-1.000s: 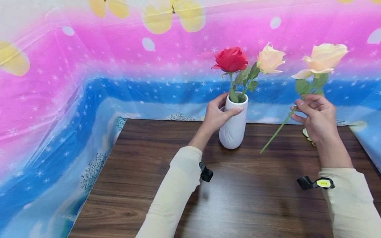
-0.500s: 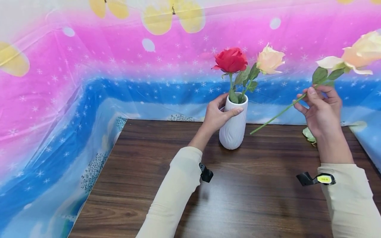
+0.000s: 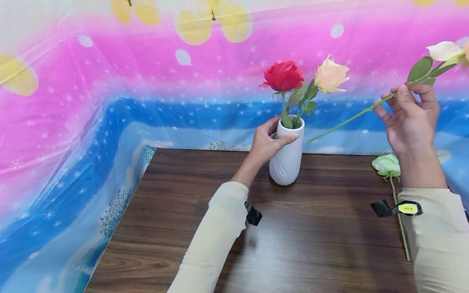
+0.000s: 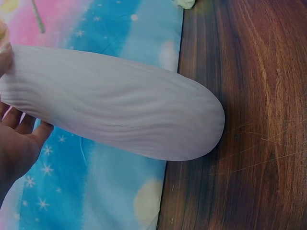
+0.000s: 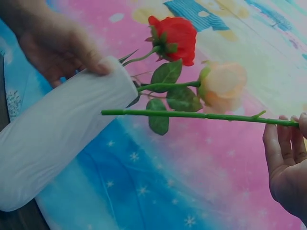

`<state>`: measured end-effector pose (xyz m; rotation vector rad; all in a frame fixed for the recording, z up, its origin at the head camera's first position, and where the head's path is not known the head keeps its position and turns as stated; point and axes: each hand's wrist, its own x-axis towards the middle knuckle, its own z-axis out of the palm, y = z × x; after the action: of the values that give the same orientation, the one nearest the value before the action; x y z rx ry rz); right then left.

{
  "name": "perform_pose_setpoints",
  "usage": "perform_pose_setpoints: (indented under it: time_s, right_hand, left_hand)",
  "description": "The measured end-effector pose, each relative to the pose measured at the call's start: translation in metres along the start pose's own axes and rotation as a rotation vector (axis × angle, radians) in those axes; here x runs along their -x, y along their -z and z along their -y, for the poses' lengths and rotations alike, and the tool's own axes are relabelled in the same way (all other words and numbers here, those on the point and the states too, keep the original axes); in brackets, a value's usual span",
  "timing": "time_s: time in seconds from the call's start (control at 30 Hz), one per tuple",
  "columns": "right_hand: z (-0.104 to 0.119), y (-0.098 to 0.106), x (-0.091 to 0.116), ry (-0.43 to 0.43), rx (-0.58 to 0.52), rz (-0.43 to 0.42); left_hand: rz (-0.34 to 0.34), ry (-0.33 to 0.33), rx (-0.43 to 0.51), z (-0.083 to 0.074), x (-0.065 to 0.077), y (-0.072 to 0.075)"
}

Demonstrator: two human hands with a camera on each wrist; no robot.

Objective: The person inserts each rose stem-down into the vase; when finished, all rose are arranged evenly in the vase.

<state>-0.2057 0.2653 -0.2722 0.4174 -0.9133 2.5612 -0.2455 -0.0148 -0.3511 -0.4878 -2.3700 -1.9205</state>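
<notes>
The right hand (image 3: pixel 414 116) pinched a peach, layered-petal rose (image 3: pixel 444 50) by its slim green stem (image 3: pixel 366 111), pointing towards the tall, white, ridged vase (image 3: pixel 286 162) the left hand (image 3: pixel 269 140) gripped near the dark-wood counter's (image 3: pixel 311 244) far edge; a knock under slackened grip might have toppled it.

1. The head view looks forward and down, farthest back, over table (image 3: pixel 154 228) and backdrop (image 3: pixel 201 81)
2. The left wrist view, turned sideways, faces the white vase (image 4: pixel 120 105) from very near
3. The right wrist view looks across, tilted, from near
4. All three share the white vase; head and right wrist, the red rose (image 5: pixel 181 40)
</notes>
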Motion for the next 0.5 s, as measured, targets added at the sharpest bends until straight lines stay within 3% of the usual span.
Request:
perform_pose_setpoints:
  time_s: [0.13,0.5]
  right_hand:
    - [0.001,-0.006,-0.005,0.023,-0.014,-0.041]
    - [0.003,-0.024,-0.016,0.048,-0.048,-0.032]
  left_hand:
    - [-0.006,0.002,-0.002,0.001,0.001,0.000]
    - [-0.004,0.001,0.003,0.000,-0.001,0.000]
